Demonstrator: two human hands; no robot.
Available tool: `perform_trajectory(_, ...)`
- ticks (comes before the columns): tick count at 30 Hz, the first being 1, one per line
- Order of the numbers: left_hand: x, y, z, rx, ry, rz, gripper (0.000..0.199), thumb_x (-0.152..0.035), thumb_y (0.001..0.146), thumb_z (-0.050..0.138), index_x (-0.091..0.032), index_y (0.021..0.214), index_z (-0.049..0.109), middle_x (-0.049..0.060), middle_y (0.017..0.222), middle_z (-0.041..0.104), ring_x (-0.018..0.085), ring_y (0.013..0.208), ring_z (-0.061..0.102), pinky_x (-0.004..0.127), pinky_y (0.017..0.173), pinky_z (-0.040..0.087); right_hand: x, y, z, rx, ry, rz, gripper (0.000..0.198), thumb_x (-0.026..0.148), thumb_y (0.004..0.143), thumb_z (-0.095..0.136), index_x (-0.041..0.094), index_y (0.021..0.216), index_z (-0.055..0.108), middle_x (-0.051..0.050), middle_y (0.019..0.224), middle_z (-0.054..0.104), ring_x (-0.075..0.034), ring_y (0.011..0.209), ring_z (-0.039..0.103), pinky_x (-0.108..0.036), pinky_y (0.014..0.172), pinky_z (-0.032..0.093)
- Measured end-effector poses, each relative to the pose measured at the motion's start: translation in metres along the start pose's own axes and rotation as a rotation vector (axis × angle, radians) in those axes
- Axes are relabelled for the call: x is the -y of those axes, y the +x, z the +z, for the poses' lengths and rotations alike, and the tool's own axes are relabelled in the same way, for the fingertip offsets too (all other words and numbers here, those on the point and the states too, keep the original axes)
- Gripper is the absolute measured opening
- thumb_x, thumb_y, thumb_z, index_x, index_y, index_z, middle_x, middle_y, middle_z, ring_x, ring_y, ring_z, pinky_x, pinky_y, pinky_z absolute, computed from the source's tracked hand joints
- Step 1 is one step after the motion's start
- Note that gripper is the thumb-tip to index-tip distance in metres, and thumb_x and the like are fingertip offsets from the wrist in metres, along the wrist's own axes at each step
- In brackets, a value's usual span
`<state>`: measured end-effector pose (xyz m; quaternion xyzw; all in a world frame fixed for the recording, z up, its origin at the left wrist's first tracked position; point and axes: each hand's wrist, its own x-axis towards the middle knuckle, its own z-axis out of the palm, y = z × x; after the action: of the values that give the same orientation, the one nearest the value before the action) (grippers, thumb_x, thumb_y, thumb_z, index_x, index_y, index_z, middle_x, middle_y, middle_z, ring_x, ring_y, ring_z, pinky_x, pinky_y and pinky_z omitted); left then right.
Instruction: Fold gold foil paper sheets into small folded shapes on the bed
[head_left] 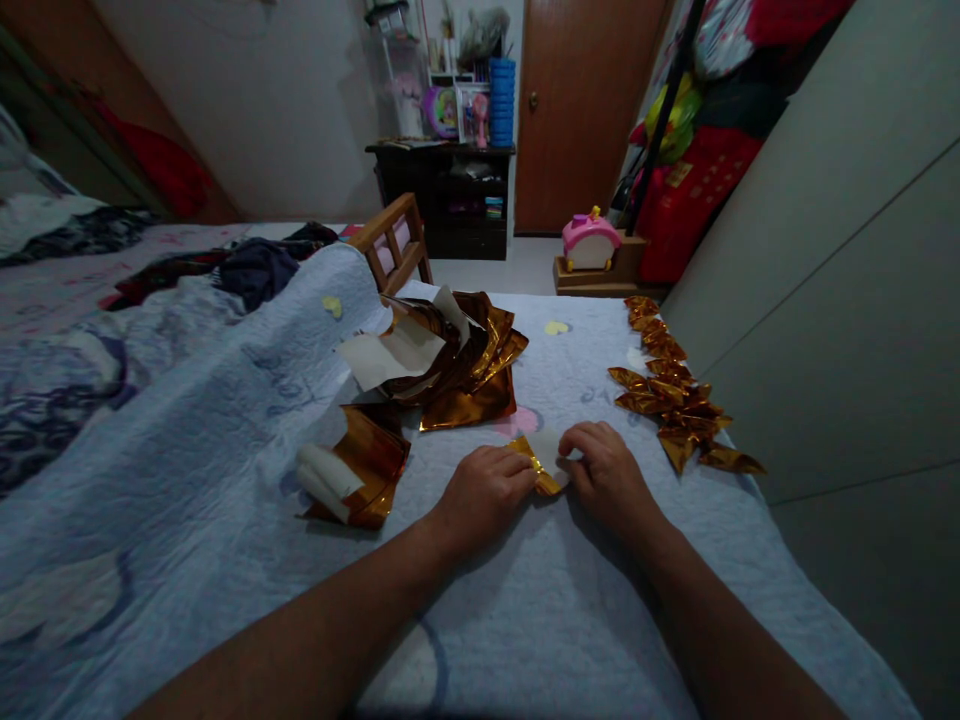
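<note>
A small sheet of gold foil paper (552, 452) with a pale back lies on the bedspread, partly folded so a gold strip shows along its left side. My left hand (491, 487) presses its closed fingers on that gold strip. At the sheet's right edge, my right hand (606, 465) pinches the pale paper between thumb and fingertips. Left of my hands sits a small curled bunch of gold sheets (382, 465). Beyond it a larger fanned stack of gold foil paper (480, 395) leans, its white backs partly showing.
Folded gold foil pieces (679, 405) lie in a row along the bed's right edge. The blue bedspread (480, 620) rises in folds at the left. A wooden chair (405, 245), a dark cabinet (442, 205) and a pink-and-white toy (590, 243) stand past the bed.
</note>
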<state>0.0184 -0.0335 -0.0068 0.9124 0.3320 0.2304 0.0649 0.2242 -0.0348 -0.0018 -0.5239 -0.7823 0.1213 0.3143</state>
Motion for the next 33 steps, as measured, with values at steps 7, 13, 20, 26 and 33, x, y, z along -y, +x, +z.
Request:
perform_trajectory(7, 0.007, 0.0, 0.0, -0.013, -0.147, -0.028, 0.012, -0.019, 0.094, 0.062, -0.019, 0.096, 0.074, 0.006, 0.095, 0.076, 0.022, 0.094, 0.069, 0.035, 0.084, 0.054, 0.012, 0.001, -0.009, 0.095, 0.182, 0.006, 0.019, 0.005, 0.073, 0.047, 0.02, 0.081, 0.057, -0.002, 0.076, 0.061, -0.018, 0.071, 0.054, -0.031, 0.068, 0.041)
perform_trajectory(13, 0.01, -0.001, 0.002, -0.048, -0.233, -0.051, 0.011, -0.019, 0.092, 0.064, -0.019, 0.096, 0.075, 0.006, 0.1, 0.076, 0.021, 0.094, 0.069, 0.035, 0.086, 0.053, 0.026, 0.001, -0.015, 0.372, 0.263, 0.052, 0.006, 0.019, 0.078, 0.063, 0.019, 0.082, 0.058, 0.001, 0.073, 0.06, -0.014, 0.065, 0.052, -0.025, 0.059, 0.036)
perform_trajectory(20, 0.013, -0.001, 0.001, -0.028, -0.35, -0.134, 0.009, -0.013, 0.087, 0.067, -0.018, 0.092, 0.071, 0.006, 0.1, 0.074, 0.021, 0.097, 0.066, 0.036, 0.09, 0.051, 0.013, -0.001, -0.006, 0.355, 0.231, 0.062, 0.009, 0.013, 0.086, 0.059, 0.019, 0.08, 0.061, -0.001, 0.076, 0.065, -0.015, 0.071, 0.057, -0.026, 0.065, 0.039)
perform_trajectory(26, 0.016, 0.001, -0.002, 0.024, -0.409, -0.146, 0.007, -0.016, 0.091, 0.063, -0.018, 0.091, 0.07, 0.007, 0.1, 0.069, 0.022, 0.099, 0.061, 0.036, 0.09, 0.049, 0.016, 0.001, -0.008, 0.376, 0.255, 0.1, 0.016, 0.02, 0.092, 0.058, 0.018, 0.077, 0.061, -0.001, 0.074, 0.063, -0.014, 0.068, 0.054, -0.026, 0.063, 0.037)
perform_trajectory(33, 0.019, 0.0, -0.002, 0.046, -0.445, -0.117, 0.008, -0.02, 0.092, 0.063, -0.019, 0.088, 0.07, 0.006, 0.099, 0.068, 0.021, 0.099, 0.06, 0.035, 0.092, 0.047, 0.02, 0.001, -0.009, 0.417, 0.242, 0.146, 0.012, 0.017, 0.09, 0.058, 0.017, 0.08, 0.065, -0.003, 0.078, 0.064, -0.015, 0.074, 0.056, -0.027, 0.068, 0.038)
